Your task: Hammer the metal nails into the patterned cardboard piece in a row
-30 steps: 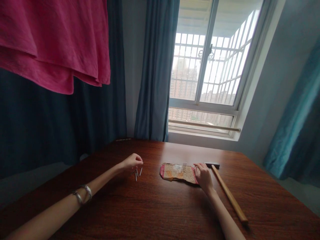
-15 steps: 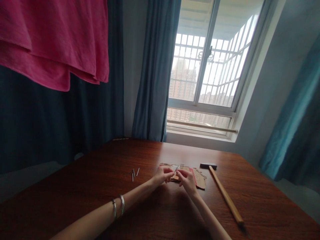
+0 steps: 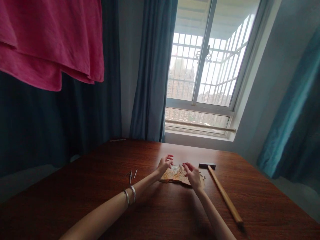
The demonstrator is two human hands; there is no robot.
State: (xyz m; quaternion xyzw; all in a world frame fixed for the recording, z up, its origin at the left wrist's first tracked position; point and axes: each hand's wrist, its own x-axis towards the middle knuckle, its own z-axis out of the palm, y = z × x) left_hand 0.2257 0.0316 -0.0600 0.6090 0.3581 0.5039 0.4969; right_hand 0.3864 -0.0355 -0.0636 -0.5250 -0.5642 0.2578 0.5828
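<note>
My right hand is over the right part of a torn piece of cardboard, its thumb and finger pinched on a thin dark nail. Above the cardboard's left part, my left hand has its fingers apart and holds nothing visible. Several upright nails stand in a row near the cardboard's far edge, between the two hands. More stick up along its right edge, partly behind my right hand. Two silver bangles circle my left wrist.
A hammer with a wooden handle and dark head lies right of the cardboard. Several loose nails lie to the left, close to my left forearm. The brown wooden table reaches back toward the window. Pink cloth hangs upper left.
My hands have moved apart: the left rose and opened, the right shifted right and up with the nail. More of the cardboard shows between them. The view shifted slightly.
</note>
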